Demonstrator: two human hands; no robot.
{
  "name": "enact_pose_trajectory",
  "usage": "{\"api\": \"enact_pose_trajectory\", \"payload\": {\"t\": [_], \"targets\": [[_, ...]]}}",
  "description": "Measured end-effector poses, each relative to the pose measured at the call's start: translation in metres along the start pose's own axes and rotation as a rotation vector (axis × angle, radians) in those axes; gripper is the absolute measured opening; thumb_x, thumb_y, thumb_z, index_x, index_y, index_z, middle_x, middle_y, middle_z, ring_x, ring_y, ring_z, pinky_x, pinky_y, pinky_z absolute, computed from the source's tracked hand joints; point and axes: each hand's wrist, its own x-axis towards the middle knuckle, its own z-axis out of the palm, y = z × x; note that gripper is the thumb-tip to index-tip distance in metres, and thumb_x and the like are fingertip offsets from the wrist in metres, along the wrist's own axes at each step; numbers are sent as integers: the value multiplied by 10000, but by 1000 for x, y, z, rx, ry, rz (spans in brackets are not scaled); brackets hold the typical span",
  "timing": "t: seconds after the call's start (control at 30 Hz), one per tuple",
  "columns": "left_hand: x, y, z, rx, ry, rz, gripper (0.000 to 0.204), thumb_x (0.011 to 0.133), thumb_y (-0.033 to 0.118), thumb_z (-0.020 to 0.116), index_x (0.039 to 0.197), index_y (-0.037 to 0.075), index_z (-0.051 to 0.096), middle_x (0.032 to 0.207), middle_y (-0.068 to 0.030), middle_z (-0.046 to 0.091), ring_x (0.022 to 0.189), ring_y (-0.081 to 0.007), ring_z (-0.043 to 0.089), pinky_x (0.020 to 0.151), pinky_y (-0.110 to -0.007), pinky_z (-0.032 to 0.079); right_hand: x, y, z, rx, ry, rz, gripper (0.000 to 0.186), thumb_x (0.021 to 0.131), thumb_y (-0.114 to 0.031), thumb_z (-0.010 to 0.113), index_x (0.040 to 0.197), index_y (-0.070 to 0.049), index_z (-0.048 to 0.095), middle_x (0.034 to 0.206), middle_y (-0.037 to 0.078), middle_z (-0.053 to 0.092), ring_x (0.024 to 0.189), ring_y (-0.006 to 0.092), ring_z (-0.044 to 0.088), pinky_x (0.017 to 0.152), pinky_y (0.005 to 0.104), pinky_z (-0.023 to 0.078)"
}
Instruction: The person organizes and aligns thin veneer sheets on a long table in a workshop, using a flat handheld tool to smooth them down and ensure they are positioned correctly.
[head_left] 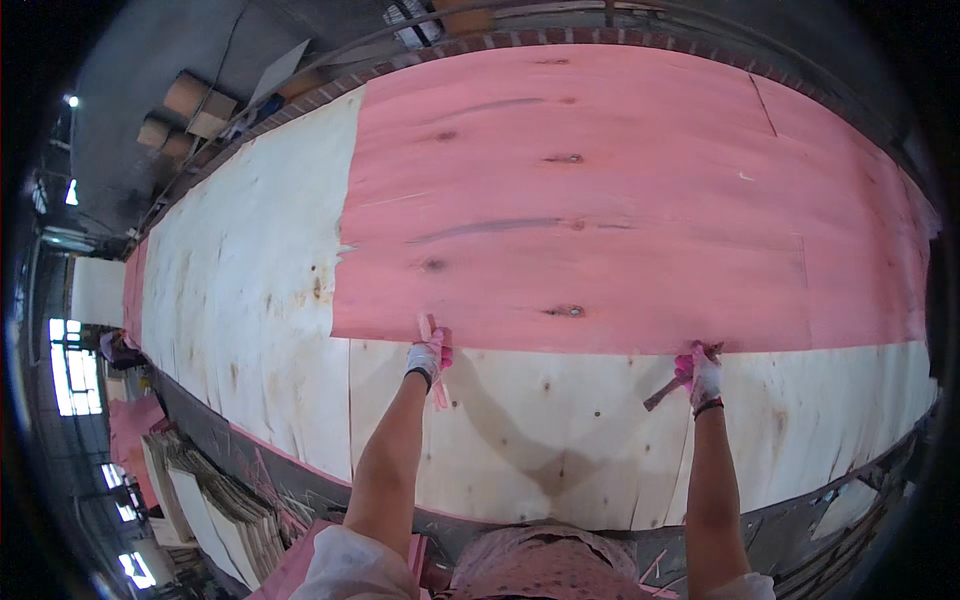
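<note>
A large pink wood veneer sheet (620, 190) with dark knots lies over pale veneer (540, 430). My left hand (425, 357), in a white glove with pink-stained fingers, is at the sheet's near edge, left of the middle. Its fingers are closed on a narrow pink strip (440, 397), one end of which hangs below the hand. Farther right along the same edge is my right hand (705, 376), gloved alike. It is closed round a dark, narrow, flat stick-like thing (661, 394) that points down to the left; its exact kind is unclear.
Another pale veneer sheet (245, 270) lies to the left of the pink one. Stacked boards (215, 510) stand at the lower left, with thin scraps beside them. Beyond the far edge runs a brick-like border (480, 45); cardboard boxes (200, 105) sit at the far left.
</note>
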Motion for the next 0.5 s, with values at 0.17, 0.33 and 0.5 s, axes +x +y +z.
{"api": "enact_pose_trajectory", "payload": {"t": [0.17, 0.33, 0.5], "targets": [[-15, 3, -12, -143, -74, -46, 455, 945, 460, 561, 1133, 49, 615, 839, -86, 651, 628, -193, 628, 541, -334, 551, -2, 0, -2, -22, -81, -39, 213, 931, -279, 628, 1043, -115, 551, 710, 76, 610, 563, 219, 604, 492, 372, 497], [-45, -1, -27, -198, -221, -86, 453, 940, 409, 603, 1114, -9, 595, 878, -113, 667, 711, -203, 652, 599, -323, 541, -30, -30, 4, -410, -38, 34, 235, 916, -307, 659, 978, -96, 576, 706, 44, 610, 510, 159, 536, 484, 316, 466], [-140, -60, -5, -211, -661, -5, 361, 942, 307, 619, 1127, -2, 593, 990, -100, 673, 839, -179, 649, 756, -327, 554, -125, 13, 16, -702, -363, -148, 193, 919, -227, 628, 978, -50, 582, 776, 37, 637, 631, 133, 572, 637, 272, 521]]}}
